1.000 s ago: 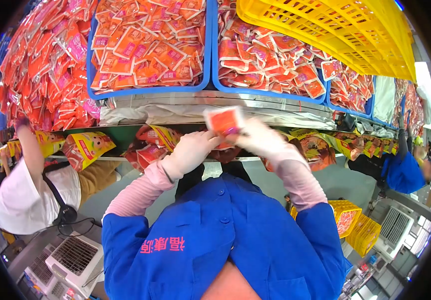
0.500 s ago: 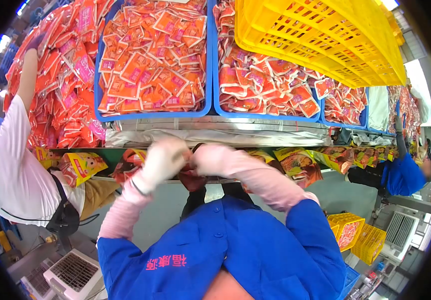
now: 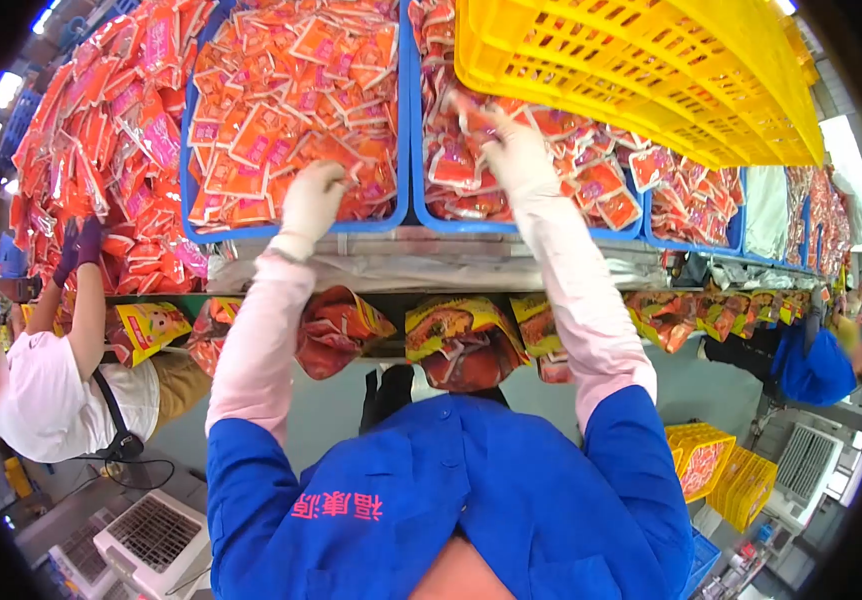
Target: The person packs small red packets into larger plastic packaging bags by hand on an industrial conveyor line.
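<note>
My left hand (image 3: 313,205), in a pale glove, hovers at the near edge of the left blue crate (image 3: 409,120) of small red packets (image 3: 261,145). Its fingers are bent and slightly apart, with nothing visible between them. Over the adjacent blue crate (image 3: 511,231), my gloved right hand (image 3: 519,160) has its fingers closed on a red packet (image 3: 467,112), which is blurred by motion. Below my arms, yellow-and-red food bags (image 3: 463,338) stand in a row along a narrow dark-green line. A red bag (image 3: 339,330) stands beside my left forearm.
A yellow slatted crate (image 3: 641,75) overhangs the right blue crate. At left, a person in a white shirt (image 3: 46,395) reaches into a heap of red packets (image 3: 101,150). Another person in blue (image 3: 813,362) stands far right. Yellow crates (image 3: 741,485) stand on the floor.
Both my hands have moved up from the bag row to the crates, the right now with a packet. Bags show where my hands were. The left co-worker's arms have lowered.
</note>
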`<act>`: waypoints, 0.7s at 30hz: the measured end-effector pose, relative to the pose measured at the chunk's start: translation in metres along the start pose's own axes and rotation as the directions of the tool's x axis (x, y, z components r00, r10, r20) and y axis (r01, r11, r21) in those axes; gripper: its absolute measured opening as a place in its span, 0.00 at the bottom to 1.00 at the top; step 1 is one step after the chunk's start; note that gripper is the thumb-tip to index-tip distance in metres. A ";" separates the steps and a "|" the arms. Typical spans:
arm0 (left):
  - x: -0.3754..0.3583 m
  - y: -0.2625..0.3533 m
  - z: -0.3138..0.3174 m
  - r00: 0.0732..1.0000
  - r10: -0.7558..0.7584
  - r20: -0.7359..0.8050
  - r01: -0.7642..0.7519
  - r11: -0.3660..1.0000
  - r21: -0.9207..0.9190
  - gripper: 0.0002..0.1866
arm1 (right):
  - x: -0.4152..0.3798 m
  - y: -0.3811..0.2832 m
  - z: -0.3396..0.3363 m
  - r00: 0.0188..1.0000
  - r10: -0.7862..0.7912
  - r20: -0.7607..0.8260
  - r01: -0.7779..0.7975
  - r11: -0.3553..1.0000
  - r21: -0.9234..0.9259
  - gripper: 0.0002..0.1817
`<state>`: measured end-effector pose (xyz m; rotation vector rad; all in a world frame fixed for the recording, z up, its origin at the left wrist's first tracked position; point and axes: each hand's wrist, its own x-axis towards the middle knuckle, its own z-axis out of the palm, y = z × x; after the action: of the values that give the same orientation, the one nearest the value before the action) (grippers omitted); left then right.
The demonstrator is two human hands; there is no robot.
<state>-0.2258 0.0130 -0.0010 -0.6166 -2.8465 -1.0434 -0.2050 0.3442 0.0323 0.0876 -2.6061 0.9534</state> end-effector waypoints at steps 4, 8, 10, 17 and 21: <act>-0.084 0.117 -0.070 0.947 -0.041 0.319 0.240 0.749 -0.618 0.13 | -0.060 -0.074 -0.077 0.865 0.251 0.434 -0.490 0.607 0.626 0.17; -0.169 0.157 -0.033 0.894 0.313 0.320 -0.022 0.744 -0.668 0.13 | -0.115 -0.124 -0.101 0.759 -0.110 0.641 -0.358 0.752 0.553 0.16; -0.189 0.141 0.001 0.792 0.489 0.367 -0.378 0.863 -0.335 0.11 | -0.137 -0.154 -0.100 0.532 0.163 0.831 -0.572 0.793 0.210 0.19; -0.211 0.094 -0.010 0.702 0.408 0.583 -0.564 0.819 0.107 0.09 | -0.251 -0.116 0.100 0.092 0.339 0.936 0.242 0.905 -0.351 0.20; -0.200 0.099 -0.018 0.671 0.432 0.602 -0.609 0.784 0.117 0.05 | -0.222 -0.115 0.164 -0.119 0.406 0.906 0.569 0.776 -0.273 0.22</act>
<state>-0.0060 -0.0002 0.0379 -1.8194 -2.8110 -0.3280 -0.0288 0.1372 -0.0920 1.4159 -3.9963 -0.7361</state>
